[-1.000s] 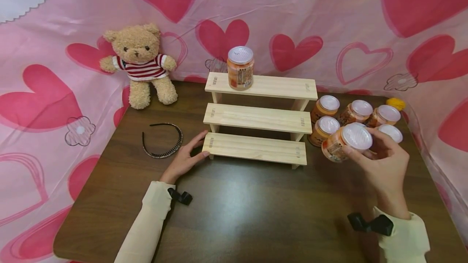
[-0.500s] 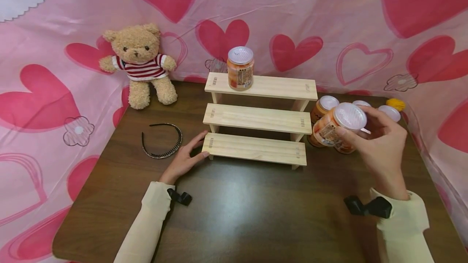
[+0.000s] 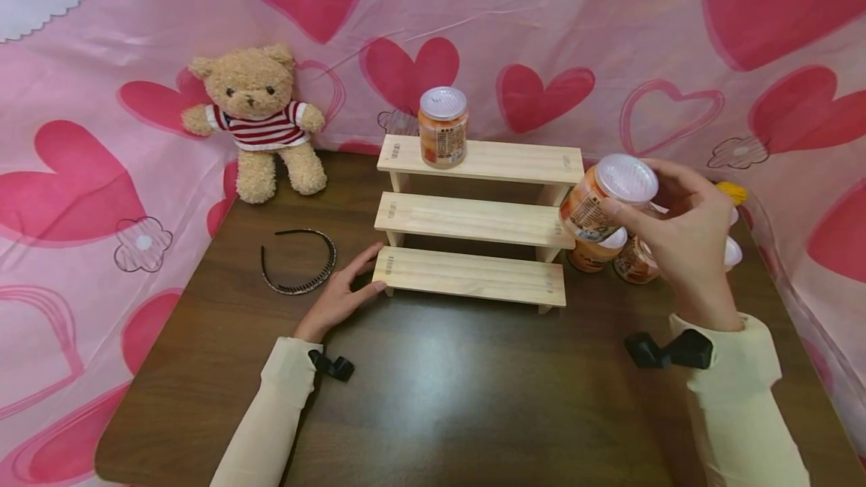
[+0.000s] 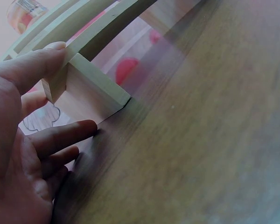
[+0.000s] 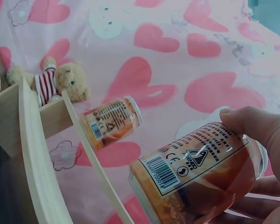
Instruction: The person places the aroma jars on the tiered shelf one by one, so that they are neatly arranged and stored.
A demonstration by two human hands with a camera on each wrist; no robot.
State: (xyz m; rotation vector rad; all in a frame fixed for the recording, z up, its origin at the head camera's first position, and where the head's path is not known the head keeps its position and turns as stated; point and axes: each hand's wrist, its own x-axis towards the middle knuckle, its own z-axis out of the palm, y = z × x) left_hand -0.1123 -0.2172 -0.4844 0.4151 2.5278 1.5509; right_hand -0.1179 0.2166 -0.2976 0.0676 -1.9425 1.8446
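A three-step wooden display stand (image 3: 473,220) is in the middle of the head view. My left hand (image 3: 341,295) holds the left end of its lowest step between thumb and index finger; the left wrist view shows the other fingers loose below. My right hand (image 3: 690,239) grips a jar of orange fruit (image 3: 591,209) by its upper part, lifted and tilted near the right end of the middle step. In the right wrist view the label of this fruit jar (image 5: 196,168) faces the camera. Another fruit jar (image 3: 443,130) stands upright on the top step, left of its middle.
Several more fruit jars (image 3: 595,250) stand on the brown table (image 3: 433,397) right of the stand, partly hidden by the right hand. A yellow ball of yarn (image 3: 733,192) lies behind them. At left are a teddy bear (image 3: 260,122) and a black headband (image 3: 298,288).
My right hand has raised the fruit jar and carried it leftward and back, from above the other jars to beside the middle step. My left hand stays at the stand.
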